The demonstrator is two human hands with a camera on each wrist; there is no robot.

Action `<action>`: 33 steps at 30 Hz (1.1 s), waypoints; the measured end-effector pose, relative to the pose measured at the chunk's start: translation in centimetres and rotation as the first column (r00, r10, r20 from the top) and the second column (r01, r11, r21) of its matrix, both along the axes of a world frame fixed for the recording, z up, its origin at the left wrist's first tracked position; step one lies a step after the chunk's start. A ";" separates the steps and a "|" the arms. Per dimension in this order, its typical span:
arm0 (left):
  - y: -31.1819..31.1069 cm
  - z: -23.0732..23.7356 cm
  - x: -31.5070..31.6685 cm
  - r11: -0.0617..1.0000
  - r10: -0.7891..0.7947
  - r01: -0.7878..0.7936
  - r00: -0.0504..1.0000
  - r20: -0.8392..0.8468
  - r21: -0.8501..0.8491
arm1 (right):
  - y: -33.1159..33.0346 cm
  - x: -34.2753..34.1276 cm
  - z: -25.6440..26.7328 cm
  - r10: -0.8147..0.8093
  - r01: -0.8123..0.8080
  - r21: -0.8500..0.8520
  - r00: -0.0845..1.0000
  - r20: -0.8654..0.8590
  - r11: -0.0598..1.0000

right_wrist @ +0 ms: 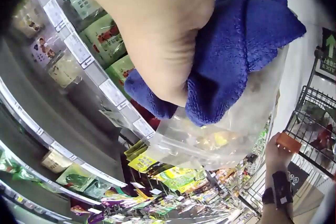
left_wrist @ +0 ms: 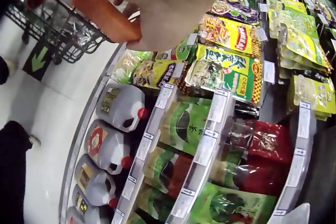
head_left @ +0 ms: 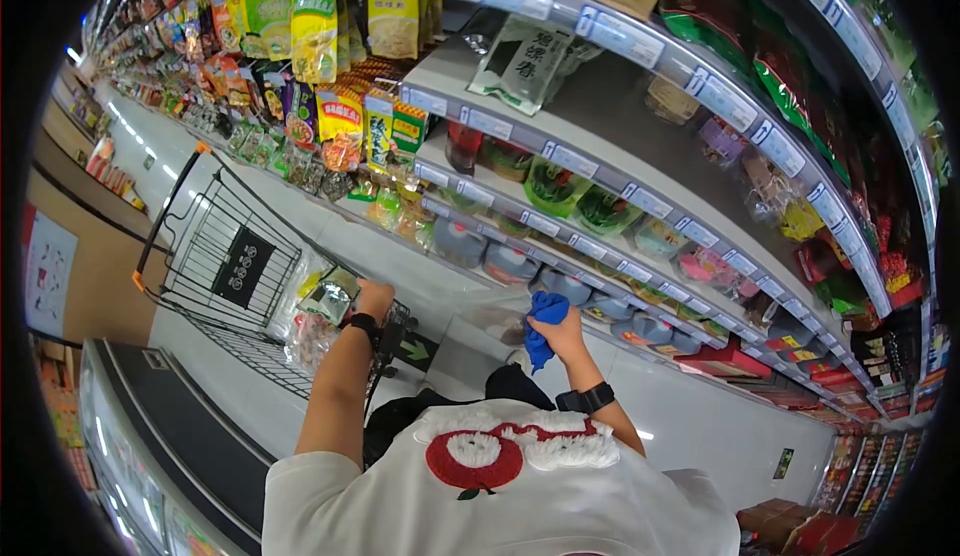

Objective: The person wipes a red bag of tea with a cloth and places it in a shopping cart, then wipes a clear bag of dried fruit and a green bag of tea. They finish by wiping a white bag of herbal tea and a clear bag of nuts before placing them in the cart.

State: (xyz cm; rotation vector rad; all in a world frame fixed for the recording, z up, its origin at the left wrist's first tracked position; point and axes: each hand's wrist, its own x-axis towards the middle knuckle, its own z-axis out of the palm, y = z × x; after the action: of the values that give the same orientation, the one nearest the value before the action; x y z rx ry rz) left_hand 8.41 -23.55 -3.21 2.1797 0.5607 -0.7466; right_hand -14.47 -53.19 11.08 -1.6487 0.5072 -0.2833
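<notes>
My left hand grips the orange end piece of the shopping cart's handle; the wrist view shows the fingers curled round it. Inside the wire cart lie several clear and silvery packages beside that hand. With my right hand I hold a bunched blue cloth, in front of the lower shelves. A clear plastic bag hangs below the cloth in the right wrist view, and the right fingertips are hidden behind the cloth there.
Shelves with price labels run along the right, bearing bagged goods. Large grey jugs stand on the bottom shelf. Hanging food packets line the aisle ahead. A dark-edged display case stands at the left, and a green arrow sign marks the floor.
</notes>
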 end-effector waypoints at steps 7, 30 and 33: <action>-5.7 -2.1 3.6 0.561 -0.661 0.752 0.659 -0.358 0.347 | -8.7 -0.4 3.3 0.044 -0.044 -0.058 0.999 -0.008 0.997; -6.1 -0.9 7.9 0.442 -0.885 0.897 0.438 -0.158 0.010 | -10.4 0.2 5.7 -0.089 0.090 -0.007 0.994 0.071 0.996; -9.9 6.9 5.6 0.695 -0.618 0.705 0.687 -0.383 0.144 | -9.9 0.1 6.2 -0.185 0.173 0.096 0.972 0.141 0.980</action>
State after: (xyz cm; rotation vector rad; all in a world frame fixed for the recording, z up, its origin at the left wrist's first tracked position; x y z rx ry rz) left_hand 13.98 -33.49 3.70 2.5745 -0.0367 -1.5014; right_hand -14.34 -63.13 17.32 -1.4898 0.5476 -0.5093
